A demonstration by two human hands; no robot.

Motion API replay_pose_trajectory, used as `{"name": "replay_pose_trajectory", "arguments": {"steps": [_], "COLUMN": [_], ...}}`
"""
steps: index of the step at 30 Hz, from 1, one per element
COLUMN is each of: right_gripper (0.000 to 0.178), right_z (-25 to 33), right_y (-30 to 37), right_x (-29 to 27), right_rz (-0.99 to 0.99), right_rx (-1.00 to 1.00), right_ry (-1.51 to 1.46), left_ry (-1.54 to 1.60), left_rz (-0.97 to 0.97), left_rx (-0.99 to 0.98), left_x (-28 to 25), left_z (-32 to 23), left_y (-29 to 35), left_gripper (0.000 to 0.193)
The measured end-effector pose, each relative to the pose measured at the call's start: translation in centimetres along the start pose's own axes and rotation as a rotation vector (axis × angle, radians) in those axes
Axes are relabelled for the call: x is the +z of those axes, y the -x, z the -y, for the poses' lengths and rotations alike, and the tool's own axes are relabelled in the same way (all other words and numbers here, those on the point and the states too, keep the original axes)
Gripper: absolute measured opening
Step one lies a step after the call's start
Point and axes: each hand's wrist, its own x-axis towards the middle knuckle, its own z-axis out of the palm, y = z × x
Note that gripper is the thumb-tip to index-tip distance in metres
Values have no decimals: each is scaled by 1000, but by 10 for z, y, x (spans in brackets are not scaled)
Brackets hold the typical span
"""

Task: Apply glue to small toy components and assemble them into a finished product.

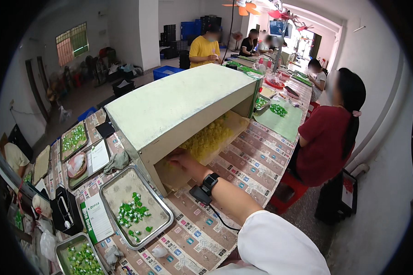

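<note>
My right hand reaches into the open front of a long pale metal box on the table. Its fingers are in shade at the box's left end, so their grip is unclear. On the wrist is a dark watch, with a black cabled device beside it. Just beyond the hand, many small yellow pieces lie heaped on a light sheet inside the box. Left of my arm, a metal tray holds a cluster of small green and white pieces. My left hand is out of view.
A second tray of green pieces stands at the lower left, near a green-and-white notebook and a black holder. A person in a dark red shirt sits to the right; several others work along the far table.
</note>
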Motion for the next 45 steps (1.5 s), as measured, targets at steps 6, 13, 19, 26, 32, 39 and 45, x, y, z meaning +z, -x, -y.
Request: {"name": "replay_pose_trajectory", "arguments": {"steps": [6,13,19,26,32,39,45], "right_gripper": [23,17,16,19,19,12,18], "right_z": [16,30,45,26,29,38,29], "right_y": [44,131,226,306,301,295,299], "right_x": [4,15,48,157,179,185,183], "right_rz": [-49,-105,-21,552,707,688,728], "right_rx": [118,190,169,183,-52,-435,-212], "right_ry": [-296,-490,-420,-48,341,564,451], "left_ry": [28,-14,-166,-713,-730,-645,-555], "left_rz": [22,2,-23,-57,41,29,18], "left_rx": [10,-19,-120,-361,-446,-442,-526], "left_x": [3,14,24,37,46,38,15], "left_z": [2,-1,4,25,38,48,55], "left_y": [-2,10,14,15,18,25,31], "left_gripper": [20,19,16,12,14,14,14]}}
